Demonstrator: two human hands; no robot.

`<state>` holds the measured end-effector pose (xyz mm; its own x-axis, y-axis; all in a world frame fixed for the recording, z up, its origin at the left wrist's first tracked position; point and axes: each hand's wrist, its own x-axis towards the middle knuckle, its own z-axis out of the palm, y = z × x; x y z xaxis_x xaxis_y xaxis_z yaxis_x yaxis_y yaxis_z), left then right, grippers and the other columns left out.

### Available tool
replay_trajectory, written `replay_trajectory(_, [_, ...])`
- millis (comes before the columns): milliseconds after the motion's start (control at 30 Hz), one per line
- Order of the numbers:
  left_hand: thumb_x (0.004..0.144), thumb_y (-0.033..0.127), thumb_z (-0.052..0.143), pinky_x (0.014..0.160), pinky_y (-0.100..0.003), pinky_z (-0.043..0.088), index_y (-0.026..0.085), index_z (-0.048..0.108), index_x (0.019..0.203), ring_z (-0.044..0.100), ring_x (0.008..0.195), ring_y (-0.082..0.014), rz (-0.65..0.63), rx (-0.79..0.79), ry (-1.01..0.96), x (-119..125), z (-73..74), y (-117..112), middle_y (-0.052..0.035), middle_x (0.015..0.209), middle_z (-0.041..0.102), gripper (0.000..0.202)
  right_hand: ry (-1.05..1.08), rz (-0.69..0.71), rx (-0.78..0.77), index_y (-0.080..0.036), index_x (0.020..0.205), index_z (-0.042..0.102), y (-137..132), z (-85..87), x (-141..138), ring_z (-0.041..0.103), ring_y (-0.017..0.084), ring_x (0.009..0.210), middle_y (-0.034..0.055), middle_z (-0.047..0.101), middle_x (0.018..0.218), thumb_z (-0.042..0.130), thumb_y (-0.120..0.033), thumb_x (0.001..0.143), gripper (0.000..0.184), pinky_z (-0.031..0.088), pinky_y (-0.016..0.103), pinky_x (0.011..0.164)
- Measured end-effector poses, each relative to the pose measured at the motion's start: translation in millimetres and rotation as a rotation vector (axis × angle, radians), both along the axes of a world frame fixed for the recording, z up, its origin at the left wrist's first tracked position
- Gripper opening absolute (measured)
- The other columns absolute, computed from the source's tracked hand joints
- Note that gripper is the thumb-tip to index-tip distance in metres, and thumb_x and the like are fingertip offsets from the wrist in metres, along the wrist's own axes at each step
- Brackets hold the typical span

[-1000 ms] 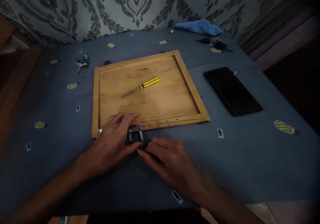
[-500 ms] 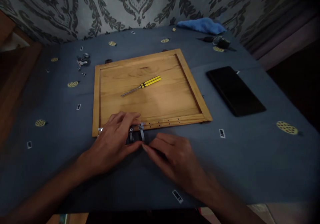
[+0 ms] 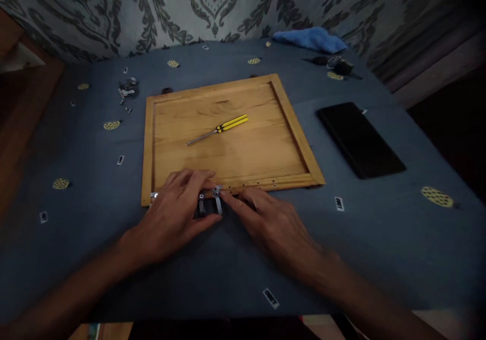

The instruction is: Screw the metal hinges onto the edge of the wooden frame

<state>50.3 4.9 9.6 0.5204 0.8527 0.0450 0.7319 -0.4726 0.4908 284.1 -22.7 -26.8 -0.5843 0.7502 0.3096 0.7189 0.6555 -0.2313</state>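
Observation:
A wooden framed panel [image 3: 222, 165] lies flat, with small dark holes along its near rail. At that rail a silver metal hook [image 3: 218, 205] stands out from the edge, beside a second hook [image 3: 201, 205] with a screw in its plate. My left hand [image 3: 172, 211] spans the rail, closed around the first hook, its thumb at the hook's lower end. My right hand [image 3: 271, 223] has its leading digit pressed against the same hook near its plate; the other fingers are folded at the rail, tips hidden. A yellow-and-black screwdriver [image 3: 224, 127] rests on the panel.
Loose metal hooks and screws [image 3: 128, 90] lie in a pile at the far left. A black tablet-like slab [image 3: 360, 140] is on the right, with a blue cloth [image 3: 309, 39] and a dark tool [image 3: 339, 65] behind it. Patterned cloth covers the table [image 3: 87, 178].
My right hand has moved up from the lower end of the hook to its plate at the rail. My left hand stays on the hook. The view has shifted slightly.

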Motion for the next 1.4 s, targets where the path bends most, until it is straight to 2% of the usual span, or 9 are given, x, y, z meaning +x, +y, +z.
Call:
replay_trajectory(433, [0.087, 0.027, 0.082, 0.1, -0.047, 0.056, 0.026, 0.047, 0.138, 0.064, 0.12, -0.0311, -0.006, 0.021, 0.006, 0, -1.3, 1, -0.0073, 0.127, 0.07, 0.062, 0.01, 0.015, 0.046, -0.015, 0.136, 0.066, 2, -1.2, -2, 0.063, 0.016, 0.075, 0.0043, 0.068, 0.088, 0.039, -0.001, 0.102, 0.045, 0.045, 0.026, 0.061])
replay_trajectory(700, [0.088, 0.028, 0.081, 0.098, -0.047, 0.057, 0.025, 0.048, 0.136, 0.064, 0.119, -0.0314, -0.017, 0.011, 0.012, 0, 0.7, -1, -0.0077, 0.125, 0.069, 0.058, -0.019, -0.004, 0.037, -0.016, 0.132, 0.069, 2, 0.8, -4, 0.066, 0.018, 0.079, 0.0048, 0.07, 0.089, 0.047, -0.001, 0.099, 0.043, 0.049, 0.027, 0.062])
replay_trajectory(933, [0.084, 0.031, 0.085, 0.106, -0.05, 0.053, 0.023, 0.043, 0.145, 0.06, 0.127, -0.0332, -0.065, 0.053, 0.042, -1, 8.7, 0, -0.011, 0.131, 0.068, 0.074, -0.009, 0.009, 0.028, -0.014, 0.134, 0.067, 1, 4.1, -4, 0.067, 0.02, 0.086, 0.0071, 0.072, 0.096, 0.047, 0.002, 0.097, 0.045, 0.052, 0.028, 0.066])
replay_trajectory(1067, [0.083, 0.032, 0.085, 0.106, -0.051, 0.053, 0.025, 0.045, 0.145, 0.06, 0.127, -0.0337, -0.009, 0.055, 0.018, -5, 12.1, 1, -0.01, 0.132, 0.068, 0.075, -0.014, 0.013, 0.019, -0.016, 0.137, 0.065, 1, 3.6, -4, 0.067, 0.02, 0.086, 0.0068, 0.071, 0.095, 0.046, 0.0, 0.098, 0.046, 0.049, 0.028, 0.066])
replay_trajectory(1400, [0.088, 0.03, 0.081, 0.105, -0.05, 0.053, 0.026, 0.042, 0.146, 0.063, 0.123, -0.0319, -0.038, 0.058, 0.038, -2, 3.7, -1, -0.0084, 0.129, 0.071, 0.07, -0.075, 0.002, -0.023, -0.017, 0.136, 0.065, 2, 7.2, -5, 0.068, 0.019, 0.086, 0.0065, 0.073, 0.097, 0.053, -0.002, 0.098, 0.043, 0.049, 0.027, 0.064])
